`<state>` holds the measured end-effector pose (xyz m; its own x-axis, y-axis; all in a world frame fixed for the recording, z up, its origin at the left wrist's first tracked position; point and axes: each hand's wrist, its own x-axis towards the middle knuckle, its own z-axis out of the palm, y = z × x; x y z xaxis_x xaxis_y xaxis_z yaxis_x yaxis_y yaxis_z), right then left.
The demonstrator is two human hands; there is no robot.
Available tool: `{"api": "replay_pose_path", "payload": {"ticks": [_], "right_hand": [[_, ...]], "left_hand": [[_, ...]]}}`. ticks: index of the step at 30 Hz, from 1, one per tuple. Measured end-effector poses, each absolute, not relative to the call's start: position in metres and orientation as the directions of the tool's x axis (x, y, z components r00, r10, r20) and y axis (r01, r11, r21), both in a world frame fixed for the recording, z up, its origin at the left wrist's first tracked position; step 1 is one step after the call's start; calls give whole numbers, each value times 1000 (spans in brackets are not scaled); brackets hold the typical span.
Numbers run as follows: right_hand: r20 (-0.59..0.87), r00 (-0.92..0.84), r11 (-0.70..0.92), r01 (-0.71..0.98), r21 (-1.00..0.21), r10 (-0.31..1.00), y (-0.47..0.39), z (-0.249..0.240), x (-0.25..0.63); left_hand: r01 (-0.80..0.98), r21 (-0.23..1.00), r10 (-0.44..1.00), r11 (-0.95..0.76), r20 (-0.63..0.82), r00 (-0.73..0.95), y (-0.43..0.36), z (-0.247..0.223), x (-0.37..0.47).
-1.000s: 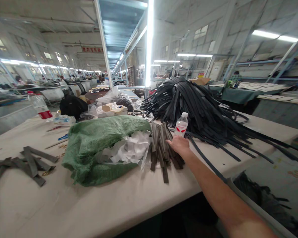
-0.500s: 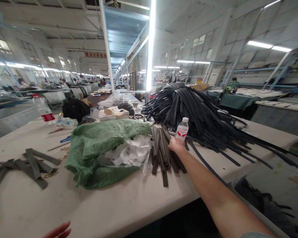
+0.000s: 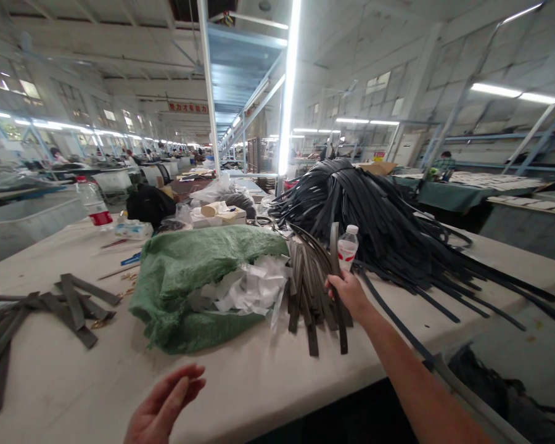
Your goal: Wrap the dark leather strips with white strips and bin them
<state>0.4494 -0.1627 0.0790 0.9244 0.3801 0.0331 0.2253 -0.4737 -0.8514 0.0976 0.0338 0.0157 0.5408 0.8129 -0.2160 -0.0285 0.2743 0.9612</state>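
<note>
My right hand [image 3: 350, 295] is closed around a flat grey-brown strap [image 3: 335, 253], which stands nearly upright above the table. Beside it lies a bundle of similar straps [image 3: 305, 287], fanned toward the table's near edge. A small clear bottle [image 3: 348, 248] with a red and white label stands just behind my right hand. My left hand [image 3: 169, 401] hovers over the front of the table with its fingers stretched out and nothing in them. A green woven sack [image 3: 180, 265] with crumpled white sheets [image 3: 254, 283] at its mouth lies between the hands.
A large heap of black straps [image 3: 351, 203] covers the right rear of the table [image 3: 240, 394]. More grey-brown straps [image 3: 74, 302] lie at the left. A bigger red-labelled bottle [image 3: 94, 203] and a black bag [image 3: 150, 205] stand behind them. A bin [image 3: 490, 382] holds dark material at lower right.
My right hand has lifted one strap out of the bundle and drawn it nearer. My left hand has come further into view from below, moving right. The view has shifted slightly.
</note>
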Motion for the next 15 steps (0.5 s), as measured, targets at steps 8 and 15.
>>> {"api": "replay_pose_path", "payload": {"ticks": [8,15], "right_hand": [[15,722,-107,124,-986,691,-183,40,308],[23,585,-138,230,-963,811,-198,5,257]], "left_hand": [[-186,788,462,587,-137,876,-28,52,215],[-271,636,486,723,-188,853,-50,53,226]]}}
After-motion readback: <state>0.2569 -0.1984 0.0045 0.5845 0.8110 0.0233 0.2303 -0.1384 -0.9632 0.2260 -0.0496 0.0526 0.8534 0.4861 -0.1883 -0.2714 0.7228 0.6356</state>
